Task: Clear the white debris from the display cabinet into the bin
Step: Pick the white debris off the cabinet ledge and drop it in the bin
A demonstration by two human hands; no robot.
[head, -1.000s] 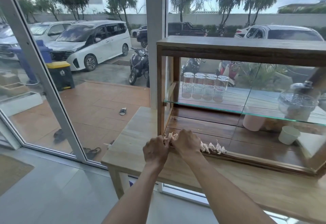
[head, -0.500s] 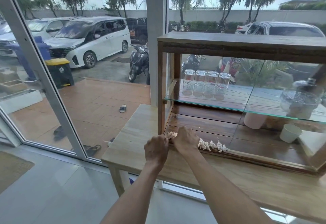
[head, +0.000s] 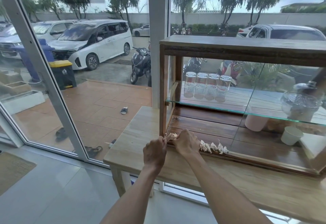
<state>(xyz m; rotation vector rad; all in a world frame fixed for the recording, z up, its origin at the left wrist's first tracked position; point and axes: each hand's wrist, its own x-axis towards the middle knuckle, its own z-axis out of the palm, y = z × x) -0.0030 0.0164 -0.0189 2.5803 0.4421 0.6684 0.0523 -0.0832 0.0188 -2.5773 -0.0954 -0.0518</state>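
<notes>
A wood-and-glass display cabinet [head: 243, 46] stands on a wooden table [head: 229, 179]. White crumpled debris [head: 212, 147] lies in a row along the cabinet's front bottom rail. My left hand [head: 154, 150] and my right hand [head: 185, 142] meet at the rail's left end, near the corner post. Both have their fingers pinched on a clump of the debris [head: 171, 136] that shows between them. More debris under my right hand is hidden. No indoor bin is in view.
On the glass shelf [head: 264, 113] stand several upturned glasses [head: 208, 87] and a glass jar [head: 299, 104]. A pink pot [head: 254, 122] and a white cup [head: 291, 135] sit on the cabinet floor. Behind the window a black-and-yellow bin [head: 63, 75] stands outside.
Both hands have stayed at the rail's left end, shifting slightly while gathering the clump. The camera has tilted a little.
</notes>
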